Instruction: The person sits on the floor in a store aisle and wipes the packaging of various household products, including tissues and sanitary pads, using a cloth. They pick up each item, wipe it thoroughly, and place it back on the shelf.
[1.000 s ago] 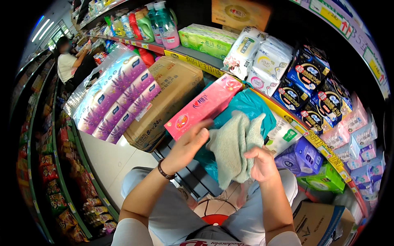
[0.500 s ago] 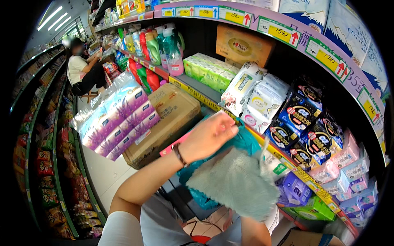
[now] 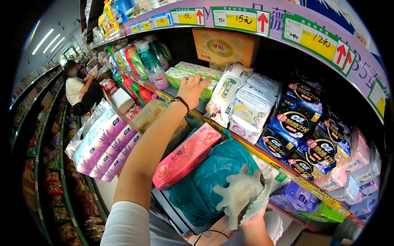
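Observation:
My left hand [image 3: 192,88] reaches over the shelf edge, fingers spread, and rests against a green-and-white tissue pack [image 3: 177,76]; no grip on it shows. A crumpled grey-green cloth [image 3: 236,192] is in my right hand [image 3: 256,217], low at the right, and it hides most of those fingers. Below my arms lies a teal plastic bag [image 3: 201,180], with a red tissue pack [image 3: 186,156] beside it. White wipes packs [image 3: 223,92] stand on the shelf just right of my left hand.
Blue-black pad packs [image 3: 293,119] fill the shelf at right. Bottles [image 3: 152,65] stand at left. A purple toilet-roll bundle [image 3: 108,147] and a carton [image 3: 154,117] sit left of my arm. Another person [image 3: 80,88] sits farther down the aisle.
My left hand has moved up and away, from above the teal bag to the green tissue pack. The cloth in my right hand has dropped lower, uncovering the bag and red pack.

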`<state>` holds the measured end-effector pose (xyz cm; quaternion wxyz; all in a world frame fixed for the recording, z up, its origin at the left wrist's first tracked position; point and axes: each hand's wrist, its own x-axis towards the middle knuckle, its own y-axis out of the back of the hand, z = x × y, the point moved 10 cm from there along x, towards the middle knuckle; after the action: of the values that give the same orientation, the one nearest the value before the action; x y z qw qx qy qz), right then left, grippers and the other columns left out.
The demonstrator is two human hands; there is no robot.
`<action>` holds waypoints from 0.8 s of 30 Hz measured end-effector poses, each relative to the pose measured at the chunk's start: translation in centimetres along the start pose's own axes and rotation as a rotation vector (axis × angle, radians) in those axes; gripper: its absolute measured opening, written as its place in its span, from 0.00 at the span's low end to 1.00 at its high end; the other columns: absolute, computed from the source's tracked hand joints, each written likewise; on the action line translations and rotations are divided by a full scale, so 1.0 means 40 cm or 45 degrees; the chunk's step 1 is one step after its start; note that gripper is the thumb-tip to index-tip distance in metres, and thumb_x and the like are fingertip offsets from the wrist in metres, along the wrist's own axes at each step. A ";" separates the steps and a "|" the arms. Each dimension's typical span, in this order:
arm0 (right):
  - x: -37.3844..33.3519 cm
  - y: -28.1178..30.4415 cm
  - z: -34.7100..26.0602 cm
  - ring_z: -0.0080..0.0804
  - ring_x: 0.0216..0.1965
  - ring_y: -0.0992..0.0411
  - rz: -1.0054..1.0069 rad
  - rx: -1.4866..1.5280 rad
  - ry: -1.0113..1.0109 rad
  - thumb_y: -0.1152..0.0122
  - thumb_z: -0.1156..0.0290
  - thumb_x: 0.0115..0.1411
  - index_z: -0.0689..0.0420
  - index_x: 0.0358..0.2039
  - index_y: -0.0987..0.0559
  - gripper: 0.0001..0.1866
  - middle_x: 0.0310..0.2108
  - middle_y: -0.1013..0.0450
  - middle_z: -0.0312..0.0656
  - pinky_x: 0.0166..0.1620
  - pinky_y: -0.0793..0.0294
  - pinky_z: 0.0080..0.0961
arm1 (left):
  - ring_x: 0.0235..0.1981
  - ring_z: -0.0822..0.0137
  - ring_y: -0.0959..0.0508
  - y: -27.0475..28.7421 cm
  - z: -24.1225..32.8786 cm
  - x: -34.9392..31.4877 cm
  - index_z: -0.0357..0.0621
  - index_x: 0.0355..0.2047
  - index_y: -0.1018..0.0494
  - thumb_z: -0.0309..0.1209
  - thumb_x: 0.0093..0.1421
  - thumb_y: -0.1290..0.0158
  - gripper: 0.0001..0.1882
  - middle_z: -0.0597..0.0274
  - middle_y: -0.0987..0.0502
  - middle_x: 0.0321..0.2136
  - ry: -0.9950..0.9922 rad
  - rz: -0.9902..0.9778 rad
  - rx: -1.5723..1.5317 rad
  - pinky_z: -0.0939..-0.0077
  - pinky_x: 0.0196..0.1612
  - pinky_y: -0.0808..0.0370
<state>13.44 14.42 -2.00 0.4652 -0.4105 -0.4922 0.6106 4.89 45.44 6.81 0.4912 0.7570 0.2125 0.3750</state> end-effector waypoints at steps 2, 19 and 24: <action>-0.006 0.014 -0.002 0.59 0.50 0.35 0.062 -0.044 0.023 0.56 0.39 0.61 0.44 0.56 0.30 0.30 0.53 0.33 0.44 0.44 0.29 0.60 | 0.49 0.58 0.33 0.018 0.007 0.008 0.55 0.60 0.38 0.18 0.46 0.45 0.39 0.57 0.33 0.42 -0.023 0.059 0.073 0.58 0.53 0.40; -0.010 -0.035 -0.005 0.61 0.47 0.32 0.048 -0.445 0.063 0.57 0.37 0.61 0.60 0.53 0.32 0.38 0.50 0.32 0.55 0.45 0.30 0.56 | 0.41 0.51 0.26 0.385 -0.136 -0.142 0.40 0.43 0.35 0.32 0.45 0.33 0.28 0.53 0.24 0.35 0.442 0.931 -0.390 0.60 0.55 0.38; -0.040 -0.043 -0.060 0.37 0.58 0.36 -0.036 -0.647 0.347 0.50 0.53 0.65 0.57 0.54 0.31 0.24 0.55 0.33 0.44 0.56 0.32 0.39 | 0.37 0.70 0.24 0.541 -0.072 -0.276 0.37 0.44 0.34 0.35 0.54 0.36 0.24 0.59 0.22 0.37 0.445 1.022 -1.334 0.75 0.41 0.27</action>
<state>16.37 13.55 -0.68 0.4178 -0.5852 -0.5679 0.4006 -5.31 30.25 23.07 0.5741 0.3676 -0.2183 0.6983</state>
